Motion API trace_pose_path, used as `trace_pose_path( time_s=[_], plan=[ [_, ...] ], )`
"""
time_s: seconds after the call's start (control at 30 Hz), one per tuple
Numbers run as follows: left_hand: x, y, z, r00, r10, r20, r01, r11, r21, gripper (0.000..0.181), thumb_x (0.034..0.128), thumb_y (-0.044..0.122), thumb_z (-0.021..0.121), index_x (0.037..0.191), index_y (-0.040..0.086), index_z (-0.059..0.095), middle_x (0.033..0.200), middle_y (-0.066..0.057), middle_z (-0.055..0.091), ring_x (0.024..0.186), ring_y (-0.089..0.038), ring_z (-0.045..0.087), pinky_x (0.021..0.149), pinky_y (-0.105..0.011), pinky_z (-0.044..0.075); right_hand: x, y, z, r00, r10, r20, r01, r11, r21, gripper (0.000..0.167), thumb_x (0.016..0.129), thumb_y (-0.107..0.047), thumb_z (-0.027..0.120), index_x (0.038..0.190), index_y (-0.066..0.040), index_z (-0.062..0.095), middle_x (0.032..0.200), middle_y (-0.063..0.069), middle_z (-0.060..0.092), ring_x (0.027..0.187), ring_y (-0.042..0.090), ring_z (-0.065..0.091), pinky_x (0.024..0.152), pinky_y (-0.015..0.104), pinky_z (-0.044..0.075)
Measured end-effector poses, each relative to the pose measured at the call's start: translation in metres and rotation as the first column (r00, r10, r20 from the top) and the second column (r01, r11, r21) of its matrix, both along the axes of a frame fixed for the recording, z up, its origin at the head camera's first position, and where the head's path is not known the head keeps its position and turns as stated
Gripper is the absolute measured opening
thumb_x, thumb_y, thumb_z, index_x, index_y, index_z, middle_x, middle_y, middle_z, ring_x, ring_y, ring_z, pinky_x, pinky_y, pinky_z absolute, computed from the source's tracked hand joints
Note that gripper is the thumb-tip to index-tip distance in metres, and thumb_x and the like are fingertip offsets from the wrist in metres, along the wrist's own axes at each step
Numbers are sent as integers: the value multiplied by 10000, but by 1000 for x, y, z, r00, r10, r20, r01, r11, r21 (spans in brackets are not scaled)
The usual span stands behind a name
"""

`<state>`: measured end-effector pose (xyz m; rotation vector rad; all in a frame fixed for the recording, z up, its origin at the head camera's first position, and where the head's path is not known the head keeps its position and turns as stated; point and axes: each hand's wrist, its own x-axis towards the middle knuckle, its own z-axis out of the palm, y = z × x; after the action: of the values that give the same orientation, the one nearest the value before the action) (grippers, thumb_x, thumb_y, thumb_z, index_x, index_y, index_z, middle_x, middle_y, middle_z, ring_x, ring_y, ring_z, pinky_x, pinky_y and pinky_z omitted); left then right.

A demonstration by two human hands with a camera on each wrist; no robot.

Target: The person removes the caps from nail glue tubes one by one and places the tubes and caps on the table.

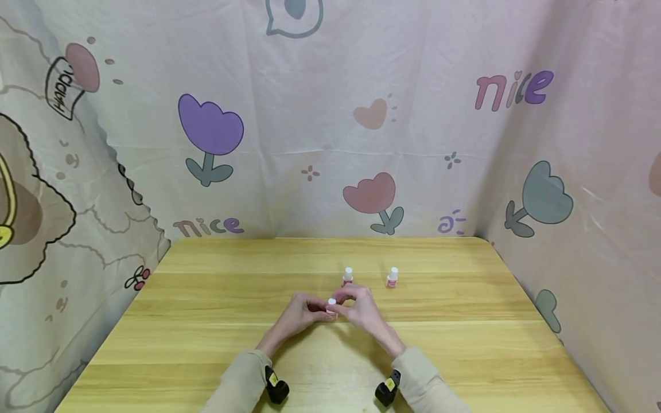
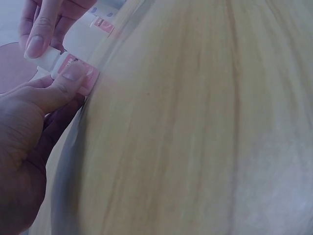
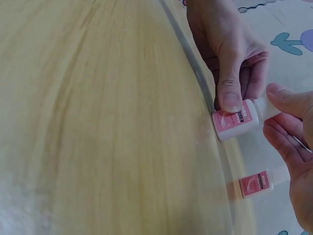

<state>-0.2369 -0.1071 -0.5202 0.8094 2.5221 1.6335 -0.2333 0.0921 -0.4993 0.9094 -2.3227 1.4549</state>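
Observation:
A small white bottle with a pink label stands on the table, between both hands. My left hand holds its body, with the thumb pressed over the label in the left wrist view. At the top, my right hand pinches the white cap between thumb and fingers. The label's small print is too blurred to read fully. Just beyond the right hand is a second bottle of the same kind, its lower part partly hidden. A third such bottle stands upright farther right.
The wooden table has a clear sheet over it, its edge showing in the wrist views. A printed cloth curtain hangs behind the table and along both sides. Each wrist carries a small black camera.

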Motion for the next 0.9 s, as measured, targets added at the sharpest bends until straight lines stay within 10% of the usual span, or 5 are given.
trace_pose_path(
  time_s=[0.9],
  plan=[
    [-3,-4,-2,999,-30,-33,30,999,-14,120,831,212,829,932,149,815,852,-17,799,737,-14,676,684,-193,547,-2,6,4,994,37,99,-38,999,6,147,801,-41,833,903,-36,727,839,98,737,753,72,675,747,312,618]
  ],
)
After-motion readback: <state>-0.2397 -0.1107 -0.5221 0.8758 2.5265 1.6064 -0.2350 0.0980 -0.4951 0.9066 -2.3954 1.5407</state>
